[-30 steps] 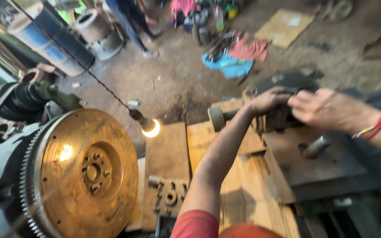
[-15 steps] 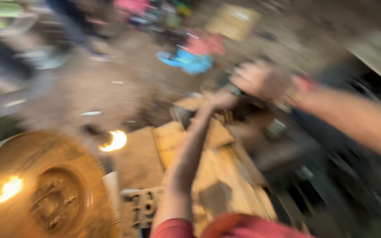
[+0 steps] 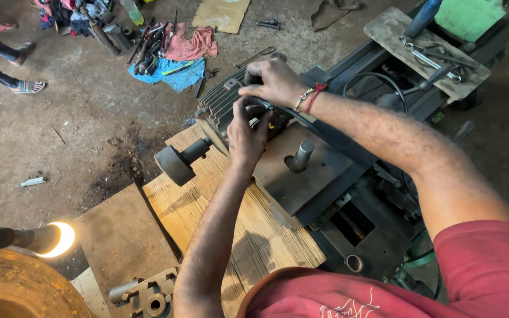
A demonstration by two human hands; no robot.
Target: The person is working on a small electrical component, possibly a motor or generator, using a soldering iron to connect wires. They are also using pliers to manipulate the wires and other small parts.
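I am pressing both hands onto the grey finned electric motor (image 3: 225, 106), which is lying on its side at the far edge of the wooden board (image 3: 207, 194), its shaft and round pulley (image 3: 174, 165) jutting out toward the board's left edge. My left hand (image 3: 247, 131) is closing its fingers around the motor's near end. My right hand (image 3: 272, 82) is lying over the top of the housing, fingers curled down on it, a black cable (image 3: 307, 121) passing just beneath. A steel plate (image 3: 301, 176) with an upright peg (image 3: 303, 154) is sitting just beside the motor. A lit lamp (image 3: 54, 239) is glowing near the board's left corner.
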